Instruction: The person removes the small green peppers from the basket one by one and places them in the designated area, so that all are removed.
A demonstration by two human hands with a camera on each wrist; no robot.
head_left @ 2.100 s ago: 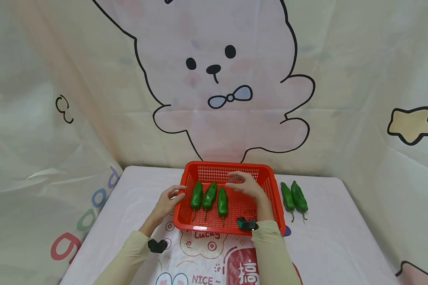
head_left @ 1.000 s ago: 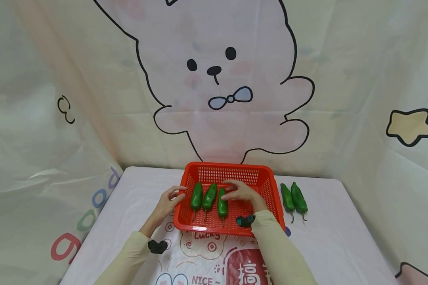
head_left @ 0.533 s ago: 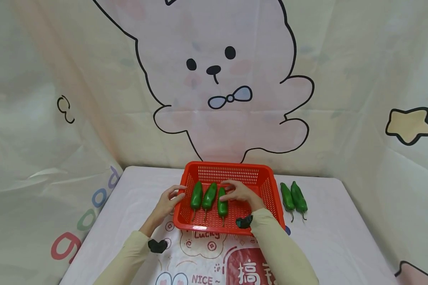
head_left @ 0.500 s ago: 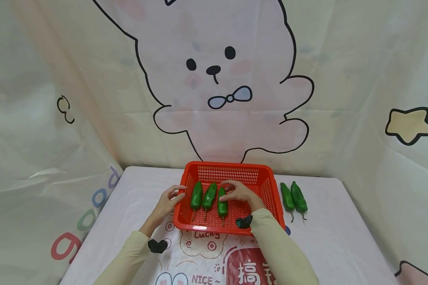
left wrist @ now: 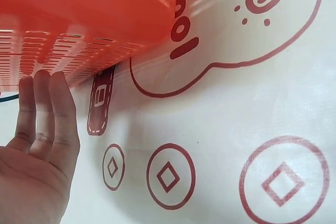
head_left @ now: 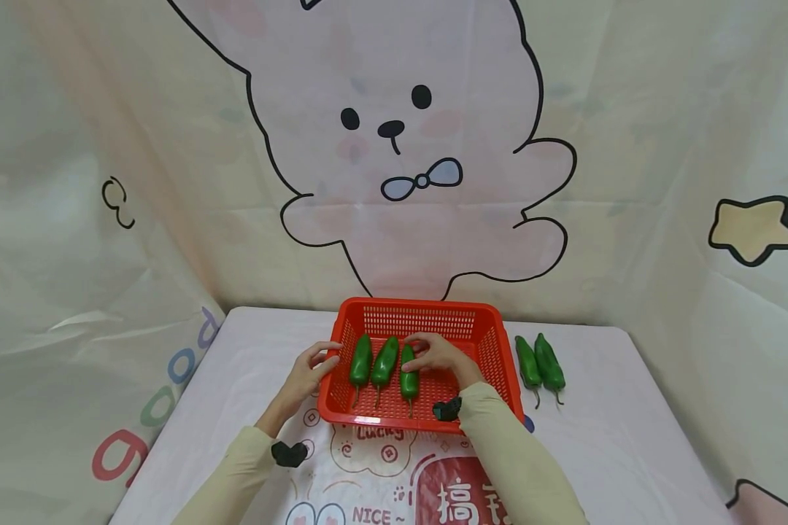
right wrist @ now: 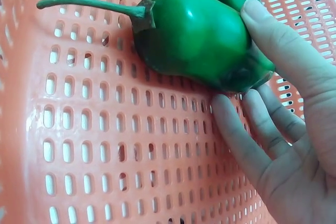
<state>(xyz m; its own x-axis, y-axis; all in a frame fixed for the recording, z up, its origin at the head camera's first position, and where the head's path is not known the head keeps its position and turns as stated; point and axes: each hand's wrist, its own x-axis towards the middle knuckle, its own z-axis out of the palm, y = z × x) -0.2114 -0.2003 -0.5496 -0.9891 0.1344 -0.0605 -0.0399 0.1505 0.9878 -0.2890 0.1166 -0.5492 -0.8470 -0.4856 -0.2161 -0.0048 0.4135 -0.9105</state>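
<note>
A red basket [head_left: 427,425] holds three green peppers lying side by side. My right hand [head_left: 441,354] is at the far end of the rightmost pepper [head_left: 409,385]. In the right wrist view, the thumb of my right hand [right wrist: 294,124] lies on the upper side of that pepper [right wrist: 194,35] and the other fingertips are at its lower side; its stem points away from the hand. My left hand [head_left: 305,373] is at the basket's left side. In the left wrist view, the fairly straight fingers of my left hand [left wrist: 42,145] touch the outer wall of the basket [left wrist: 79,3].
Two more green peppers, a left one [head_left: 527,362] and a right one [head_left: 550,364], lie on the white table [head_left: 604,437] right of the basket. A printed cloth [head_left: 368,467] is under and in front of the basket. A curtain with a cartoon figure hangs behind.
My right hand has moved left and down inside the basket, from above its middle to the rightmost pepper there, and its fingers have come around it. My left hand has stayed at the basket's side.
</note>
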